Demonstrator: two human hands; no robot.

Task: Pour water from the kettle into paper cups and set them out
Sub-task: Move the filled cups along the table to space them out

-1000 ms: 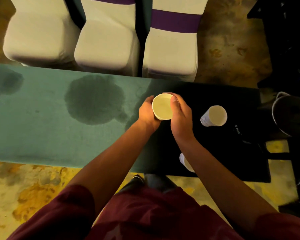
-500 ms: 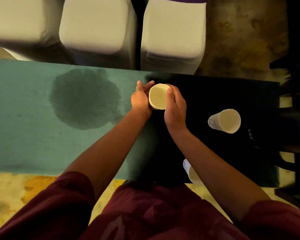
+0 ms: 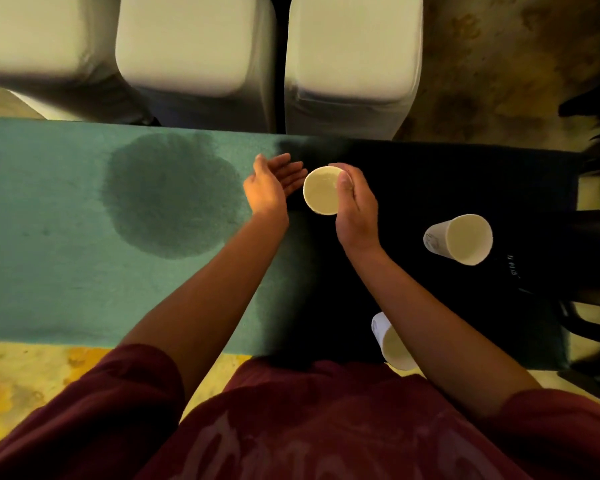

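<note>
The right hand (image 3: 355, 206) has its grip wrapped around a cup (image 3: 323, 190), thumb over the near rim, holding it above the dark end of the table (image 3: 49, 271), while the left hand (image 3: 271, 187) sits just beside it, fingers spread loose, not touching anything. Two more cups are on the dark part: one (image 3: 459, 239) off to the right, and another (image 3: 390, 344) at the near edge, half hidden under the right forearm. There's a big wet stain (image 3: 172, 194) on the green cloth left of the hands.
</note>
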